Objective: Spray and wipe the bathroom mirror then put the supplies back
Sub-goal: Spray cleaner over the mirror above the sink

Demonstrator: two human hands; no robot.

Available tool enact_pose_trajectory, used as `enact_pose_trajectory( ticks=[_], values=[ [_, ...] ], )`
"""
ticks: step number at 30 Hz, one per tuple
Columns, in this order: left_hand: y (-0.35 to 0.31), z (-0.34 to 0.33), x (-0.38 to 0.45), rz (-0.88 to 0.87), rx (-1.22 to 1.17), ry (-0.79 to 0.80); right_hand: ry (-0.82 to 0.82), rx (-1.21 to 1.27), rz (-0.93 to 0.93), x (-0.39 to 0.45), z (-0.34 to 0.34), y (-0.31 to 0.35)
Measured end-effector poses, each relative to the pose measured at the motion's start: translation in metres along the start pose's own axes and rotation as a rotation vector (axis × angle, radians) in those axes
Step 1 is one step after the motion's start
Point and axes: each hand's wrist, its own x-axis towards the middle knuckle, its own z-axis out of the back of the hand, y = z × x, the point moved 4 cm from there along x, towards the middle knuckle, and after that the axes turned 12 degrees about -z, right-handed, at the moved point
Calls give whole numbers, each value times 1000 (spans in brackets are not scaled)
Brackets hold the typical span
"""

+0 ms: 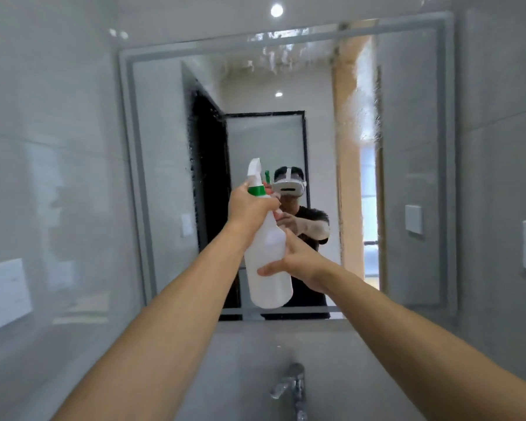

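Both bare forearms reach forward and upward, converging toward the middle of the view. The left hand [249,205] is higher, its fingers curled round the neck of the spray bottle [268,262] just under the green collar, knuckles facing the camera. The right hand [298,262] sits lower, wrist bent inward, thumb pressed across the front of the bottle's body and its fingers wrapped behind, out of sight.
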Motion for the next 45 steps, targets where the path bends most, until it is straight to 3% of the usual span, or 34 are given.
enact_pose_trajectory(
  ticks=[7,13,23,45],
  values=[
    [5,79,-13,19,122,-142,113,7,25,23,-74,10],
    [9,130,-20,73,141,-129,178,28,41,29,-127,20],
    [24,194,-53,135,150,-255,286,24,-13,30,-200,9],
    [102,199,-115,259,173,-243,291,52,-121,6,-233,-75]
  ],
)
